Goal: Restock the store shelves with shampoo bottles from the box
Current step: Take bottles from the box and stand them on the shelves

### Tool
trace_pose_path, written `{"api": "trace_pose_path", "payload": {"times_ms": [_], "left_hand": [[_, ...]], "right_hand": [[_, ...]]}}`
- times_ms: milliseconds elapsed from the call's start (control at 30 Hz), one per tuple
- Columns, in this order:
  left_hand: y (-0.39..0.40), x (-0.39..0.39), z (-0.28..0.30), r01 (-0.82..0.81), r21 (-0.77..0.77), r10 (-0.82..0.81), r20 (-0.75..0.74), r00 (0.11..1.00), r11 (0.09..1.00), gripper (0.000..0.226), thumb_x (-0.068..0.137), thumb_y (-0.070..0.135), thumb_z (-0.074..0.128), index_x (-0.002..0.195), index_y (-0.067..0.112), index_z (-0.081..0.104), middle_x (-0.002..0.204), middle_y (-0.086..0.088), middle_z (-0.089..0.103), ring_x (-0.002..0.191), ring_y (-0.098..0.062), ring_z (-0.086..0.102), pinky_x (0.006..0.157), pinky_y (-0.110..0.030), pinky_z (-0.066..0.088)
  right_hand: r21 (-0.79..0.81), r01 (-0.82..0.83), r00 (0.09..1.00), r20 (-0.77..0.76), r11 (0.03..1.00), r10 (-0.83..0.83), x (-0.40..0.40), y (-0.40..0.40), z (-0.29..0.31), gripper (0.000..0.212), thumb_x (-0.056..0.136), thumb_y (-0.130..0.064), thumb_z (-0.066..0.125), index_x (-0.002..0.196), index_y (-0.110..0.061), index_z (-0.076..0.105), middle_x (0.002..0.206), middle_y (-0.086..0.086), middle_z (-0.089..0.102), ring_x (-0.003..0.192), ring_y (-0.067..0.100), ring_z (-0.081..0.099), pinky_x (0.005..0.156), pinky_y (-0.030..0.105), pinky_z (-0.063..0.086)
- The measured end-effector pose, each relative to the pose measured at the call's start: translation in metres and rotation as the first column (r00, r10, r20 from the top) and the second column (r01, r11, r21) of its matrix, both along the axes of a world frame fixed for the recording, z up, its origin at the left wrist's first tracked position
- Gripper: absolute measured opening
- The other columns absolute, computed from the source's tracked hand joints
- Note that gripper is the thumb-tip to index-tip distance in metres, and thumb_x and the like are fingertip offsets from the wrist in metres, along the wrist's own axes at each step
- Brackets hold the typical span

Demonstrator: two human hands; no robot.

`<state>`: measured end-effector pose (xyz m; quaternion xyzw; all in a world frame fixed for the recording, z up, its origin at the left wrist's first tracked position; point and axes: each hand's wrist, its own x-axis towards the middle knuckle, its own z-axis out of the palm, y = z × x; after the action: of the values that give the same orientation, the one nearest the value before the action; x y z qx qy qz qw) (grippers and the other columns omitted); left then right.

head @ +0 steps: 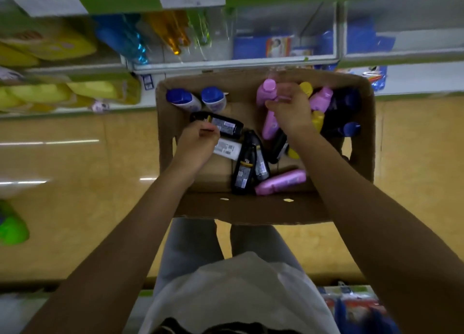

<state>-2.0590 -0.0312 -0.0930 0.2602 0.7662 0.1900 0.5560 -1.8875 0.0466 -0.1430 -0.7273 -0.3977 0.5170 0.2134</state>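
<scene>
Glossy tan flooring is running under the cardboard box [251, 210], which is sitting in front of the person's legs. Inside it, the left hand [198, 143] is pinching a lying black bottle [218, 124], while the right hand [291, 110] is curling around a pink bottle [267, 92]. Both bottles are looking smooth, light and rigid; mid-body is probably the safest grip. Beyond, the shelves [233, 62] are waiting.

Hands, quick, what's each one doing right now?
Left hand: gripping the black bottle.
Right hand: at the upright pink bottle; grip cannot be told.
</scene>
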Motion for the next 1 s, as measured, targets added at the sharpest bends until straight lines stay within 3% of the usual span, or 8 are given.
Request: {"api": "trace_pose_path", "payload": {"times_ms": [133, 300, 400, 533, 733, 900, 1000], "left_hand": [[0.005, 0.000, -0.010, 0.011, -0.028, -0.011, 0.009, 1.000, 1.000, 0.015, 0.092, 0.015, 0.057, 0.106, 0.018, 0.061, 0.106, -0.003, 0.063, 0.093, -0.010, 0.060, 0.079, -0.022, 0.051], [0.004, -0.005, -0.015, -0.006, -0.032, 0.006, -0.017, 1.000, 0.999, 0.012, 0.091, 0.016, 0.057, 0.098, 0.024, 0.062, 0.108, -0.004, 0.064, 0.101, -0.017, 0.062, 0.091, -0.037, 0.052], [-0.001, -0.006, -0.016, -0.001, -0.051, 0.000, -0.025, 1.000, 0.999, 0.012, 0.091, 0.019, 0.057, 0.095, 0.029, 0.061, 0.109, -0.001, 0.063, 0.102, -0.016, 0.061, 0.090, -0.038, 0.052], [-0.007, -0.006, -0.015, 0.006, -0.066, -0.008, -0.023, 1.000, 0.998, 0.014, 0.092, 0.019, 0.057, 0.089, 0.032, 0.060, 0.105, -0.003, 0.065, 0.100, -0.023, 0.063, 0.092, -0.044, 0.050], [-0.017, -0.001, -0.018, -0.012, -0.081, 0.011, -0.020, 1.000, 0.997, 0.011, 0.093, 0.020, 0.056, 0.098, 0.026, 0.062, 0.110, -0.002, 0.063, 0.102, -0.022, 0.061, 0.093, -0.042, 0.050], [-0.033, -0.002, -0.029, -0.024, -0.116, 0.021, -0.027, 0.999, 0.993, 0.016, 0.092, 0.015, 0.055, 0.087, 0.029, 0.061, 0.100, -0.002, 0.067, 0.100, -0.022, 0.062, 0.096, -0.046, 0.048], [-0.042, -0.002, -0.037, -0.037, -0.143, 0.033, -0.027, 0.999, 0.989, 0.012, 0.092, 0.017, 0.056, 0.093, 0.028, 0.062, 0.099, 0.005, 0.063, 0.101, -0.019, 0.061, 0.095, -0.043, 0.049]], "right_hand": [[0.074, -0.123, 0.975, 0.196, 0.990, 0.106, -0.002, 0.026, -0.029, 0.038, 0.084, -0.005, 0.064, 0.121, -0.006, 0.059, 0.121, 0.012, 0.063, 0.112, 0.024, 0.057, 0.096, 0.028, 0.043], [0.124, -0.246, 0.901, 0.394, 0.961, 0.180, -0.006, 0.030, -0.055, 0.025, 0.086, -0.011, 0.054, 0.109, -0.005, 0.058, 0.115, 0.016, 0.060, 0.108, 0.033, 0.055, 0.086, 0.037, 0.043], [0.153, -0.308, 0.875, 0.432, 0.939, 0.217, -0.008, 0.020, -0.061, 0.031, 0.084, -0.019, 0.063, 0.113, -0.007, 0.057, 0.114, 0.013, 0.061, 0.109, 0.031, 0.053, 0.085, 0.039, 0.044], [0.077, -0.508, 0.722, 0.581, 0.858, 0.376, -0.004, 0.011, -0.071, 0.030, 0.090, -0.025, 0.060, 0.117, -0.013, 0.065, 0.124, 0.013, 0.055, 0.121, 0.033, 0.045, 0.092, 0.043, 0.043], [-0.069, -0.701, 0.514, 0.640, 0.710, 0.571, -0.016, 0.012, -0.090, 0.053, 0.086, -0.018, 0.062, 0.137, -0.015, 0.046, 0.136, 0.008, 0.051, 0.131, 0.031, 0.040, 0.106, 0.040, 0.033], [-0.105, -0.704, 0.451, 0.698, 0.702, 0.556, -0.027, 0.010, -0.108, 0.048, 0.087, -0.015, 0.056, 0.134, -0.018, 0.047, 0.136, 0.005, 0.051, 0.133, 0.026, 0.037, 0.111, 0.044, 0.021], [-0.082, -0.714, 0.449, 0.708, 0.695, 0.545, -0.033, 0.010, -0.114, 0.047, 0.087, -0.012, 0.056, 0.133, -0.018, 0.048, 0.134, 0.004, 0.051, 0.130, 0.025, 0.038, 0.109, 0.044, 0.021]]}}
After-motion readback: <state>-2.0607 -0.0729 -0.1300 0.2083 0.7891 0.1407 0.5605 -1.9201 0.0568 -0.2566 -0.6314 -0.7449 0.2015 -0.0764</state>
